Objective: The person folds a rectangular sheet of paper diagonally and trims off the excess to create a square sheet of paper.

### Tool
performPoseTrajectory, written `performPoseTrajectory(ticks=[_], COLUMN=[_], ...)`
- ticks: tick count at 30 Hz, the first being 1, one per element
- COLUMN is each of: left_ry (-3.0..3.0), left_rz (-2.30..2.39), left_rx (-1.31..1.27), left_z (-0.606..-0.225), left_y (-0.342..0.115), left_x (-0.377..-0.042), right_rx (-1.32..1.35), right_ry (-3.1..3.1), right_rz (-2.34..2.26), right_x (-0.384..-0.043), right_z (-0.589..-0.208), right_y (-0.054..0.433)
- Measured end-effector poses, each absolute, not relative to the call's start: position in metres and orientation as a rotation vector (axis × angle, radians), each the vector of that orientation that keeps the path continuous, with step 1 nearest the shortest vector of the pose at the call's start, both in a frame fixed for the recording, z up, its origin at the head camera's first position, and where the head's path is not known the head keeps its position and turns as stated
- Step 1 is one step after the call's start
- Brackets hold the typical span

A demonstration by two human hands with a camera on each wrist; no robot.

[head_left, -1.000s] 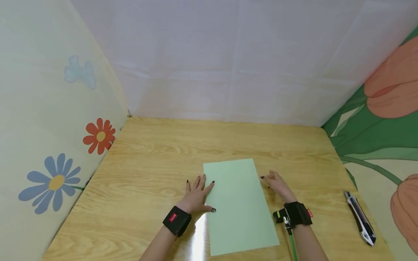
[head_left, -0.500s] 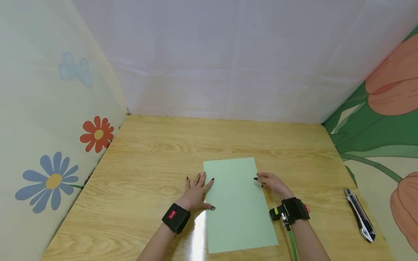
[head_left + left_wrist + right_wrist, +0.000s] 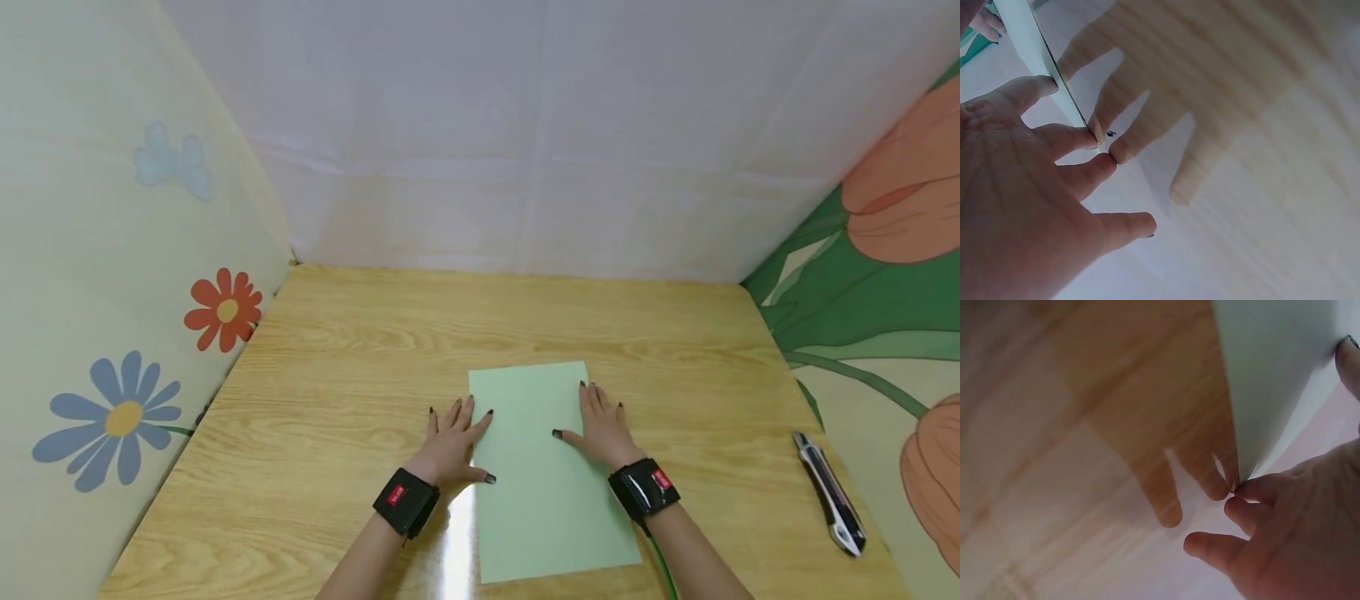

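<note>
A light green sheet of paper point(image 3: 551, 508) lies flat on the wooden table, longer from front to back than across. My left hand point(image 3: 450, 450) rests over its left edge with spread fingers, thumb and index finger on the paper. Over the right edge, near the far corner, lies my right hand point(image 3: 606, 429), its thumb on the sheet and its outer fingers on the wood. In the left wrist view the fingertips of the left hand point(image 3: 1041, 162) meet the paper's edge point(image 3: 1038, 53). The right wrist view shows the right hand point(image 3: 1291, 531) at the paper's corner point(image 3: 1266, 381).
A utility knife point(image 3: 828, 492) lies near the right edge of the wooden table point(image 3: 352, 350). A white sheet point(image 3: 480, 142) hangs behind the table, and flower-printed panels point(image 3: 97, 275) stand along both sides. A green cable point(image 3: 660, 562) trails from the right wristband.
My right hand has come left from beside the paper onto its right edge, turning palm down and spreading its fingers. The left hand has stayed in place on the left edge.
</note>
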State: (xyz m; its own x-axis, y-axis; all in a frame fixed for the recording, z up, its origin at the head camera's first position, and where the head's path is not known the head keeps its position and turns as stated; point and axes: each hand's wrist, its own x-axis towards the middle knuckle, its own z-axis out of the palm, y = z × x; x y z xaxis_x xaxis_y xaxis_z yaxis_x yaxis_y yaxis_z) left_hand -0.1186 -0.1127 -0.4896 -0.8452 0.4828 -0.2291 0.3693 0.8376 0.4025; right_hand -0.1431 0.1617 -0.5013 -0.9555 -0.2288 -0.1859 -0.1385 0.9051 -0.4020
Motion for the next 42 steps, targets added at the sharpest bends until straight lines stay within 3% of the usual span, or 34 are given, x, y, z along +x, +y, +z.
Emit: performPoseTrajectory(ticks=[9,17,24,31,35,42], left_ry=[2.695,2.698,2.683,2.694,2.705,2.730], left_rz=[0.473,0.459,0.451,0.427,0.411,0.477], left_rx=[0.626,0.625,0.616,0.635,0.661,0.713], left_z=[-0.490,-0.487,-0.486,-0.486,-0.487,-0.486], left_y=[-0.115,-0.115,-0.114,-0.114,-0.115,-0.114], left_x=[-0.117,-0.116,-0.117,-0.118,-0.120,-0.127], right_rx=[-0.324,-0.440,-0.115,0.110,-0.062,-0.928], right_ry=[2.849,2.785,2.667,2.692,2.872,3.183], right_rz=[-0.581,-1.000,-1.410,-1.464,-1.431,-1.191], right_x=[-0.138,-0.130,-0.129,-0.136,-0.134,-0.121], right_z=[-0.502,-0.494,-0.486,-0.480,-0.484,-0.488], right_y=[0.156,0.148,0.158,0.169,0.167,0.154])
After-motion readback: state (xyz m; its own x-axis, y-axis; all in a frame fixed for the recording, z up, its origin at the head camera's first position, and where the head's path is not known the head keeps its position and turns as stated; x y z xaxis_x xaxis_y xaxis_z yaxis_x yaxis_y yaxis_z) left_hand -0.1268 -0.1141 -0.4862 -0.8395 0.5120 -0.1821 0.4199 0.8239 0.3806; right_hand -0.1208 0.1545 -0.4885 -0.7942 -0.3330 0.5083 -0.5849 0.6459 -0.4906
